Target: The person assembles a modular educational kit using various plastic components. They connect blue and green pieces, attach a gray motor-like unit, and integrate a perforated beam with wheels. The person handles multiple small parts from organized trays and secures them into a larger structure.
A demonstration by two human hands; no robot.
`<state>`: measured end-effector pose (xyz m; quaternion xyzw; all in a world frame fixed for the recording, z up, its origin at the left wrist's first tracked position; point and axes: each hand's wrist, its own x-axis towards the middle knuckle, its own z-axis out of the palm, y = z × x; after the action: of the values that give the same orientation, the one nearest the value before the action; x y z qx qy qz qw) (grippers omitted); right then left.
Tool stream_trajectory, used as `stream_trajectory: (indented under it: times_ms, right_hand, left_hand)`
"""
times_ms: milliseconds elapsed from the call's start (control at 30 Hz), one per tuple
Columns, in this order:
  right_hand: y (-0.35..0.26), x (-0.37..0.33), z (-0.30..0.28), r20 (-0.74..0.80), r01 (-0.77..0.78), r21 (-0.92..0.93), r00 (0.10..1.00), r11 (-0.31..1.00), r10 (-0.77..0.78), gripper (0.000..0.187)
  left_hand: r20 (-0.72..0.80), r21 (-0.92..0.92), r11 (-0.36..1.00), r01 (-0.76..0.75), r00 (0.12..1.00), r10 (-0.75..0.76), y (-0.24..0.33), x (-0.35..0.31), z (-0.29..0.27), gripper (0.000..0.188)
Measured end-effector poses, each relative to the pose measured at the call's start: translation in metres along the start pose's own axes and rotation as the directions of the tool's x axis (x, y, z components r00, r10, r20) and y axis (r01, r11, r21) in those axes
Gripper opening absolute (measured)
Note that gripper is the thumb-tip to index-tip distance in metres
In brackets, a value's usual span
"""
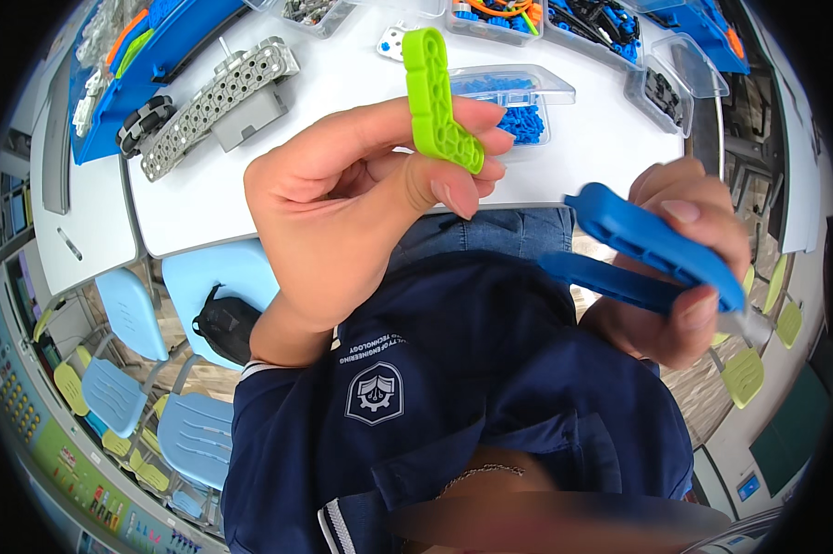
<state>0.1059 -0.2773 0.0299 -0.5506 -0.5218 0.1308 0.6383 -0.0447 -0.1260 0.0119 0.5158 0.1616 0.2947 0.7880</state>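
My left hand [333, 194] pinches a bright green angled building beam [430, 102] between thumb and fingers, raised above the near edge of the table. The beam is bent near its lower end and has ribbed hollows along its face. Over to the right, my right hand [693, 240] is closed round a blue two-handled tool [656, 242] that looks like pliers. Its two blue handles spread apart toward the left. A greyish part shows beyond my fingers at its other end, partly hidden. The beam and the tool are apart.
On the white table [342, 74] lies a grey perforated assembly [218, 106] with a black wheel [149, 125]. A lidded clear box [527, 125] holds small blue pins. Other parts boxes [592, 32] line the far side. A blue bin [144, 65] stands far left, with blue chairs [199, 434] below.
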Motion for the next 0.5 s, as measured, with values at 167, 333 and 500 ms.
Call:
stream_trajectory:
  times_ms: [167, 333, 500]
  right_hand:
    - [-0.001, -0.003, 0.016, -0.226, -0.242, 0.294, 0.922, 0.925, 0.314, 0.03]
    - [-0.007, -0.007, 0.015, -0.133, -0.51, 0.222, 0.828, 0.831, 0.544, 0.049]
    - [-0.007, -0.005, 0.021, 0.0, -0.575, 0.008, 0.818, 0.818, 0.575, 0.032]
  left_hand:
    - [0.176, 0.459, 0.854, -0.245, 0.967, 0.183, -0.001, 0.001, -0.003, 0.027]
    - [0.33, 0.686, 0.586, -0.431, 0.902, 0.278, -0.005, -0.001, 0.003, 0.023]
    - [0.42, 0.69, 0.401, -0.603, 0.784, 0.456, -0.02, 0.0, 0.011, 0.023]
